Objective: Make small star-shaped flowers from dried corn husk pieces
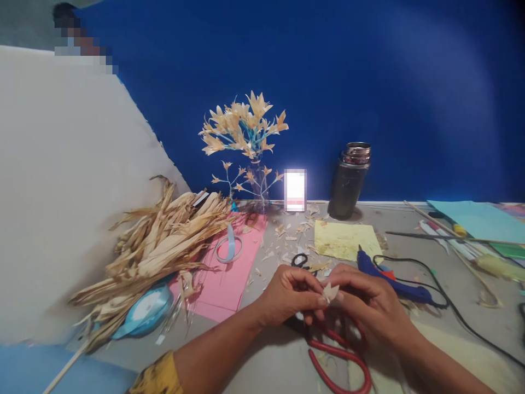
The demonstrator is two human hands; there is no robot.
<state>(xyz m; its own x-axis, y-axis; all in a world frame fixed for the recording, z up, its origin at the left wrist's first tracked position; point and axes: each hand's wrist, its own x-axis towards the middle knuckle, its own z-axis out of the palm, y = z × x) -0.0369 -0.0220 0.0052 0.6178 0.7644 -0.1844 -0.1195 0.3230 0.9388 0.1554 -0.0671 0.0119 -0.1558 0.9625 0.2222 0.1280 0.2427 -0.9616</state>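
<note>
Between the fingertips of both hands is a small cream husk flower (330,293) with pointed petals. My left hand (289,293) pinches it from the left, thumb and forefinger closed on its edge. From the other side my right hand (367,298) grips it too, its fingers curled and partly hiding it. Below the hands lie large scissors with red handles (340,355), their blades mostly covered by my hands. A small black-handled pair of scissors (299,260) rests just beyond my fingers. To the right is a blue glue gun (394,282) with a black cord.
Dried corn husks (164,241) are piled at left, beside a blue ribbon roll (148,309) and pink paper (241,268). At the back stand husk flowers in a bottle (241,126) and a dark flask (348,183). Yellow paper (348,241) and husk scraps lie mid-table. A person is partly visible top left.
</note>
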